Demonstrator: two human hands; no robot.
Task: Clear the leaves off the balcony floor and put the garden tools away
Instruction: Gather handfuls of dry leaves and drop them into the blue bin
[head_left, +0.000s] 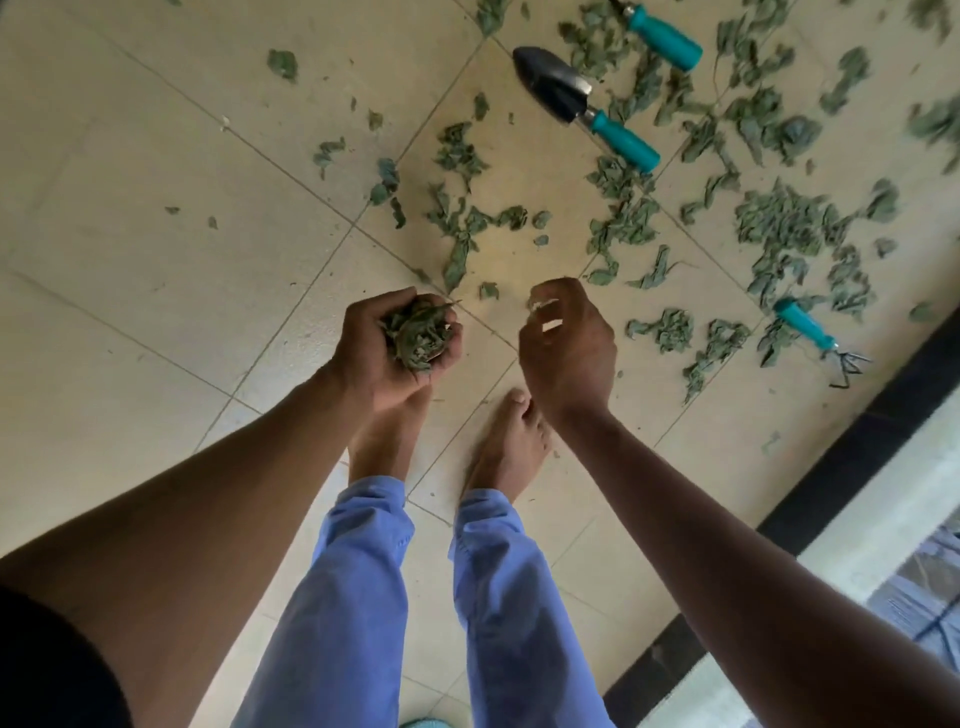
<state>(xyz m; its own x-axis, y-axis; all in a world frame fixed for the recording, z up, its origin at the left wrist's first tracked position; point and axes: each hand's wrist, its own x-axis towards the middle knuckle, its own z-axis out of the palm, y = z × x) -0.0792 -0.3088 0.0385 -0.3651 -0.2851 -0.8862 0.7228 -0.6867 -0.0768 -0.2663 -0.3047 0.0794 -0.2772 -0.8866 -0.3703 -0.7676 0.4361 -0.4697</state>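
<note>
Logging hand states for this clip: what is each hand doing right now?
Left hand: cupped around a bunch of leaves.
Right hand: fingers curled; whether it holds anything cannot be told.

Top tool (662, 32) — head cut off by edge, right-edge leaves (935, 124) — blurred

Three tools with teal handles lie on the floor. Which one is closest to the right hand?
The small hand rake, lying right of the right hand near the dark floor border. It ends in bent prongs, whereas the trowel and the third tool lie farther away at the top.
</note>
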